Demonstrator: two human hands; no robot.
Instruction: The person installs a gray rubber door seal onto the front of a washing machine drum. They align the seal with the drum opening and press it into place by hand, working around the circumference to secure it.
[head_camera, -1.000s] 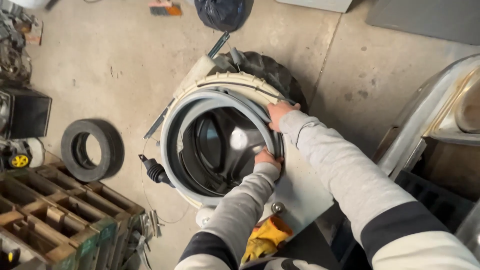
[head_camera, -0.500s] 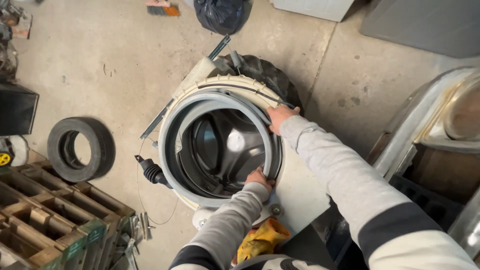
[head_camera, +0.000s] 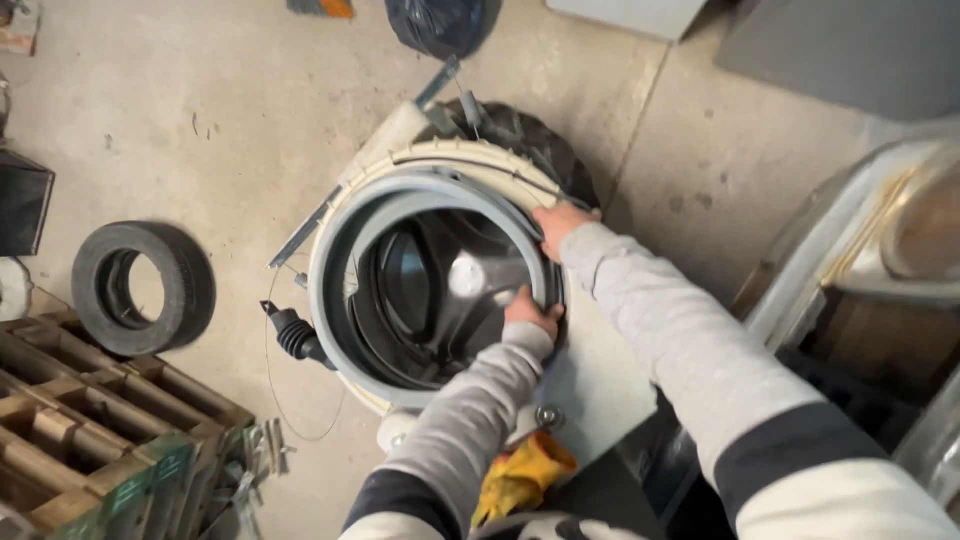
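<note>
A washing machine tub (head_camera: 440, 160) lies on the concrete floor with its round opening facing up. A grey rubber door gasket (head_camera: 335, 290) rings the opening, and the dark drum (head_camera: 440, 290) shows inside. My left hand (head_camera: 530, 312) grips the gasket's inner lip at the lower right of the ring. My right hand (head_camera: 560, 225) presses on the gasket's outer edge at the upper right. Both arms wear grey sleeves with a dark band.
A small black tyre (head_camera: 140, 288) lies on the floor at the left. Wooden pallets (head_camera: 90, 430) fill the lower left corner. A yellow glove (head_camera: 520, 475) sits near my body. A black shock absorber (head_camera: 295, 335) sticks out beside the tub. A metal appliance shell (head_camera: 870, 270) stands at right.
My left hand has slid a little along the gasket's lower right edge and regripped it. My right hand stays on the upper right rim. The view shifted slightly.
</note>
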